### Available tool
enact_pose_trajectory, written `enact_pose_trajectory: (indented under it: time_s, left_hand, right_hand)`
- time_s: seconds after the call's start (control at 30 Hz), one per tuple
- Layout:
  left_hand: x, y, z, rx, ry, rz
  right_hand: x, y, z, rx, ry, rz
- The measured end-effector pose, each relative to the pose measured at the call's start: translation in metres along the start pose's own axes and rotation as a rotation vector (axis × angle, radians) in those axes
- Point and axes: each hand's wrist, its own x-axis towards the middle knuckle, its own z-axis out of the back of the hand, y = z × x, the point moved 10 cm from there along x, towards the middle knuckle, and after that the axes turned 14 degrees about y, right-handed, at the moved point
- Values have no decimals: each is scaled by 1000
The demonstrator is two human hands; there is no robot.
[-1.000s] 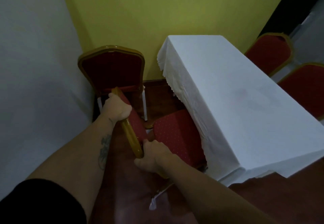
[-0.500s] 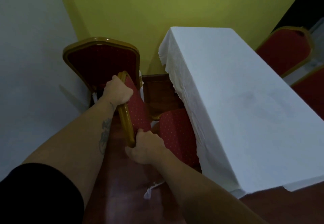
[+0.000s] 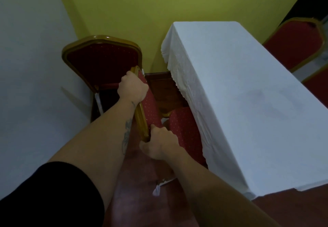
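eng: Yellow wall [image 3: 142,4] corner, clothed table [image 3: 239,84] on the right. Chair [image 3: 150,109] stands side-on at the table edge, seat partly under the cloth.
ops: Grip?
eng: Left hand [image 3: 132,88] wrapped round the far end of its back rail, right hand [image 3: 159,144] curled on the near end. Looks like mid-reposition. Next move needs clearance from the corner chair [image 3: 103,58] just behind.
ops: Blind spots?
eng: Legs hidden, so can't tell if it's lifted.

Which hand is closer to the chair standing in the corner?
Left. The left hand grips the held chair right beside the corner chair; the right hand grips its near end, farther away.
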Motion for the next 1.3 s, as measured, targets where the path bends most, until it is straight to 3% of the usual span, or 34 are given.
enact_pose_trajectory:
  time_s: [0.1, 0.27, 0.5, 0.77, 1.1, 1.3]
  left_hand:
    - [-1, 0, -2, 28, 66, 10]
    - [-6, 4, -5, 3, 315, -25]
    - [-11, 0, 74, 97, 163, -97]
    - [63, 12, 165, 243, 34, -124]
    - [225, 37, 175, 444, 131, -224]
    - [293, 67, 136, 404, 325, -184]
  right_hand:
    - [-2, -4, -2, -5, 42, -28]
    - [-9, -8, 21, -50, 129, 13]
    - [-6, 24, 124, -36, -9, 113]
    - [55, 104, 204, -129, -134, 190]
    - [204, 184, 250, -257, -130, 104]
    - [270, 213, 255, -351, -113, 58]
